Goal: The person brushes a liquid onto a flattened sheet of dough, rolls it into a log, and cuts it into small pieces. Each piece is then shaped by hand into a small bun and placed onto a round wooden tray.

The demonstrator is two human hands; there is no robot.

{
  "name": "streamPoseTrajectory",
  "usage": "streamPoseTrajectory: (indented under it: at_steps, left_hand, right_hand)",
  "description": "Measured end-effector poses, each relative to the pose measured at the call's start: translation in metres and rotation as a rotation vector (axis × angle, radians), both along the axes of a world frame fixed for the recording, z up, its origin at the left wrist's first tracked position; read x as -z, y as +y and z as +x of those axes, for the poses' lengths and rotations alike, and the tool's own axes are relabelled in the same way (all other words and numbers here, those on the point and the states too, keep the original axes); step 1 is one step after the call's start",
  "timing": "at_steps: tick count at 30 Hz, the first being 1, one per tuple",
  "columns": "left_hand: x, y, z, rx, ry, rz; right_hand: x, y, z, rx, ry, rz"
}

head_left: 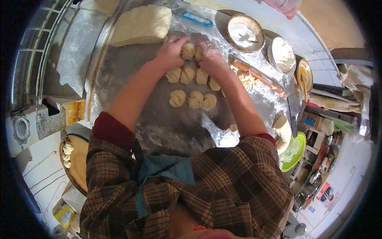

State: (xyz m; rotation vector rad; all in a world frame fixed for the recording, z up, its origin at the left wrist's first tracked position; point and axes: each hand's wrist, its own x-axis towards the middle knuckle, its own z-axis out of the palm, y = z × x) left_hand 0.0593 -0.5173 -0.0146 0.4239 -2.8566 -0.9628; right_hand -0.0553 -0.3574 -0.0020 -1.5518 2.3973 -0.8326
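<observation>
My left hand [170, 53] curls around the left side of a shaped dough piece [188, 51]. Close beside it, my right hand [210, 56] is around a second dough piece [198, 54], which it partly covers. Just below my hands sits a row of folded dough pieces [187, 75], its right end partly behind my right forearm. Nearer to me are a single dough piece [177, 98] and a touching pair of dough pieces [203, 101]. All rest on the floured work table [128, 86].
A large dough slab [143, 25] and a blue-handled tool [197, 18] lie at the back. Flour bowls [261, 37] stand at back right. A rolling pin [258, 78], dough scraps [246, 78] and a knife [292, 103] are at right. A round tray [78, 167] holds several dough pieces at lower left.
</observation>
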Motion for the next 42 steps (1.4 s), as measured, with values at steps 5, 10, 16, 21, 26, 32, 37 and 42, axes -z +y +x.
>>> streamPoseTrajectory:
  at_steps: [5,10,16,21,26,32,37,42]
  left_hand:
    - [-0.027,0.006,-0.016,-0.036,-0.098,0.004]
    - [-0.080,0.014,0.076,-0.146,0.221,0.058]
    - [-0.092,0.055,0.252,-0.525,0.013,0.082]
    - [-0.077,0.068,0.406,-0.874,-0.024,0.097]
    - [-0.064,0.072,0.543,-1.236,-0.138,0.062]
    - [-0.041,0.068,0.645,-1.489,-0.297,0.105]
    - [-0.022,0.079,0.650,-1.479,-0.207,0.108]
    - [-0.019,0.086,0.653,-1.463,-0.127,0.075]
  right_hand:
    - [-0.032,-0.024,0.010,0.003,-0.157,0.057]
    - [-0.090,-0.004,0.068,-0.049,-0.342,-0.157]
    - [-0.082,-0.030,0.214,-0.342,-0.334,-0.031]
    - [-0.047,-0.072,0.352,-0.704,-0.353,-0.002]
    - [-0.022,-0.125,0.488,-1.028,-0.361,-0.029]
    - [-0.008,-0.198,0.562,-0.877,-0.349,-0.172]
    - [0.012,-0.246,0.592,-0.710,-0.350,-0.222]
    - [0.029,-0.252,0.599,-0.760,-0.045,-0.169]
